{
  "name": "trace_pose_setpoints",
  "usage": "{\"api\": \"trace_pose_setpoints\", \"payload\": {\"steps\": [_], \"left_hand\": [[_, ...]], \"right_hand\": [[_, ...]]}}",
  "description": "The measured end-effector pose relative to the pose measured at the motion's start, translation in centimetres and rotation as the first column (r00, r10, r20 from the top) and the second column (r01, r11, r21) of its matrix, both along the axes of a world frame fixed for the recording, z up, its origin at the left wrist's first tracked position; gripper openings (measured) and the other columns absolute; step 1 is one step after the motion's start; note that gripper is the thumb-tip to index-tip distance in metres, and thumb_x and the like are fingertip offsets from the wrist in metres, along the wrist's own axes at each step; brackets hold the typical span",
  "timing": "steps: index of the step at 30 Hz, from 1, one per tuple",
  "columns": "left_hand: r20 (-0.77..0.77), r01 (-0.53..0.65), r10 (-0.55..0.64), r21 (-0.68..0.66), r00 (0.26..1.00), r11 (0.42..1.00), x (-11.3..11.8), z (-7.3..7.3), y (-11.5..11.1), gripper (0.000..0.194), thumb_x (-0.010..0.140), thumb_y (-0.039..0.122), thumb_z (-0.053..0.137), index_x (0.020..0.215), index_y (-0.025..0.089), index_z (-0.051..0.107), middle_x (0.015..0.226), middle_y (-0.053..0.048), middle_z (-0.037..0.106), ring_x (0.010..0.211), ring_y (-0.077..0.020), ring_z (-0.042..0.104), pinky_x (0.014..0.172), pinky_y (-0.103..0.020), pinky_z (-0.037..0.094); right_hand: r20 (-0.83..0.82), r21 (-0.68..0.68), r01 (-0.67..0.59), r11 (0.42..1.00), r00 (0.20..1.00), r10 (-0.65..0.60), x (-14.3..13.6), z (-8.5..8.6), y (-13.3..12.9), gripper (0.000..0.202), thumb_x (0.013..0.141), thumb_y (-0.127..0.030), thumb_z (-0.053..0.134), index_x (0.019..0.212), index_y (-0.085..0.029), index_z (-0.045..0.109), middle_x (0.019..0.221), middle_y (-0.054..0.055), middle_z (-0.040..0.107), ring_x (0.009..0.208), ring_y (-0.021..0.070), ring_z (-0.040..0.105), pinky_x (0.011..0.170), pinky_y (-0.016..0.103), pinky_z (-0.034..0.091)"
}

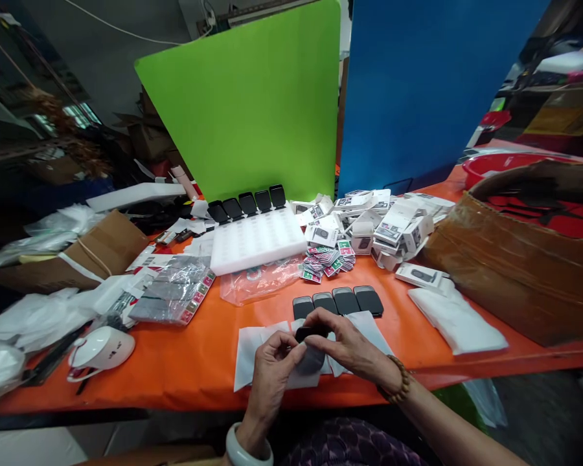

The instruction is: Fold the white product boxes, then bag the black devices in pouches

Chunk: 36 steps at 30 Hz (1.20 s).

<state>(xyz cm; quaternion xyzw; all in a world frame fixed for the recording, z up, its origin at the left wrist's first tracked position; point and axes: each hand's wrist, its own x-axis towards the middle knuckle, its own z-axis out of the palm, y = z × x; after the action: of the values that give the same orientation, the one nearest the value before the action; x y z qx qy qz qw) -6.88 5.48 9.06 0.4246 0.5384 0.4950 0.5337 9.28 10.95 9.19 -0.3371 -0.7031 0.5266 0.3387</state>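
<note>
My left hand [271, 367] and my right hand [350, 344] meet low in the middle of the view. Between them is a small black flat device [311, 360], its lower part looking greyish, perhaps inside a thin translucent sleeve. Thumbs and fingers of both hands pinch its upper edge, and much of it is hidden. Beneath the hands, thin white sleeves [249, 355] lie spread on the orange table cover [189, 369]. Just beyond them several black rounded devices [342, 301] rest in a row.
A white foam tray [257, 239] has several black devices [247, 203] standing along its back. Small white boxes [369, 220] and printed cards [326, 260] are piled right of it. A cardboard box [510, 252] stands far right; a white mug [102, 353] is at left.
</note>
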Motion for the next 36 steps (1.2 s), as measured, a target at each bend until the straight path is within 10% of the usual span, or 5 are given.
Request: {"api": "trace_pose_setpoints", "payload": {"steps": [6,11,15,23,36], "left_hand": [[0.173,0.080,-0.086,0.042,0.981,0.996,0.5,1.6,0.2,0.019,0.077,0.028,0.070,0.068,0.016,0.059,0.090,-0.005,0.068,0.087,-0.0199,0.064,0.081,-0.032,0.050],[0.057,0.013,-0.020,0.115,0.998,0.993,-0.2,2.0,1.0,0.020,0.076,0.032,0.070,0.073,0.016,0.058,0.094,-0.006,0.067,0.091,-0.0193,0.063,0.085,-0.031,0.049],[-0.057,-0.183,0.192,0.136,0.980,0.974,-1.1,0.5,1.3,0.033,0.070,0.035,0.073,0.095,0.020,0.057,0.105,-0.007,0.064,0.093,-0.0184,0.062,0.084,-0.031,0.049],[0.071,-0.061,0.069,-0.107,0.995,0.992,-2.3,-2.7,1.3,0.046,0.064,0.047,0.076,0.092,0.013,0.062,0.074,-0.003,0.069,0.066,-0.0153,0.062,0.063,-0.026,0.048],[-0.403,-0.388,0.306,-0.140,0.863,0.911,-11.9,-6.4,9.8,0.034,0.054,0.044,0.073,0.068,0.015,0.060,0.056,0.002,0.059,0.059,-0.0183,0.059,0.055,-0.027,0.045]], "right_hand": [[-0.061,0.071,0.059,0.996,0.997,-0.055,1.3,-0.7,-0.2,0.039,0.072,-0.031,0.073,0.107,-0.023,0.058,0.103,0.003,0.056,0.095,0.0195,0.051,0.084,0.031,0.042],[-0.079,-0.110,-0.025,0.994,0.997,0.016,0.6,-1.3,0.5,0.020,0.083,-0.038,0.061,0.080,-0.019,0.062,0.067,-0.003,0.052,0.064,0.0122,0.047,0.059,0.023,0.037],[-0.141,-0.213,0.038,0.976,0.988,-0.069,-0.7,-1.6,1.2,0.032,0.084,-0.048,0.057,0.071,-0.018,0.058,0.058,-0.005,0.043,0.053,0.0097,0.040,0.048,0.021,0.032],[-0.199,-0.271,0.127,0.954,0.962,-0.185,-2.7,-2.8,1.4,0.037,0.085,-0.055,0.052,0.089,-0.019,0.059,0.068,-0.002,0.055,0.049,0.0103,0.052,0.043,0.022,0.043],[0.015,-0.284,0.586,0.759,0.794,-0.608,9.9,-6.8,1.2,0.050,0.068,-0.060,0.067,0.095,-0.018,0.061,0.083,0.010,0.070,0.061,0.0195,0.065,0.045,0.028,0.050]]}}
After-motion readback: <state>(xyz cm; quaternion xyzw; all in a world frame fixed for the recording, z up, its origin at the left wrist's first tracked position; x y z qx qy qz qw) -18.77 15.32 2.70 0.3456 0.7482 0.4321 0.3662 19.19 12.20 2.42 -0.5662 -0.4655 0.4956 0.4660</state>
